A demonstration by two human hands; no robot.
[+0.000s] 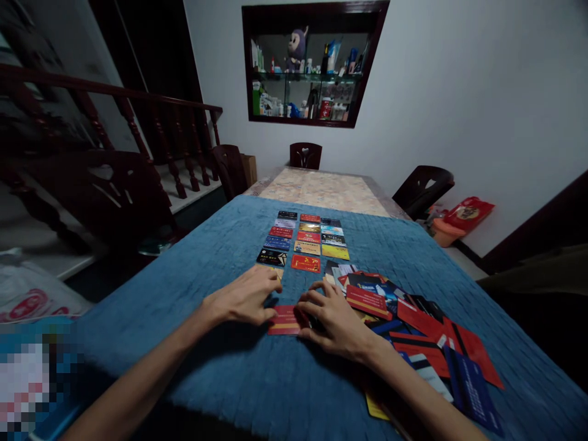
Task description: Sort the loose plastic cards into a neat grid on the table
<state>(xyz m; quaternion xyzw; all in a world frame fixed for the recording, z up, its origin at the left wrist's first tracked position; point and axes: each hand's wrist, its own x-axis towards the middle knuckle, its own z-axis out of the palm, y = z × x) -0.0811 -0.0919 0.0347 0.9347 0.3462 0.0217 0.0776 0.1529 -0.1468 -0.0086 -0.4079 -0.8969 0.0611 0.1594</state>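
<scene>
A red card (283,321) with a yellowish stripe lies on the blue tablecloth between my hands. My right hand (333,318) curls over its right end, fingertips and thumb on the card. My left hand (248,295) hovers at the upper left of this card, thumb near its left edge and fingers apart. Under the left fingertips a yellow card (279,270) is mostly covered. Beyond the hands, cards lie in three columns, among them a black card (271,257), a red-and-gold card (305,263) and a yellow card (335,252).
A loose heap of overlapping cards (420,320) spreads to the right, partly under my right forearm. Chairs (305,156) stand around the table. A pale patterned cover (321,185) lies on the far end. Bags (34,294) sit at the left; a wall cabinet (303,76) is ahead.
</scene>
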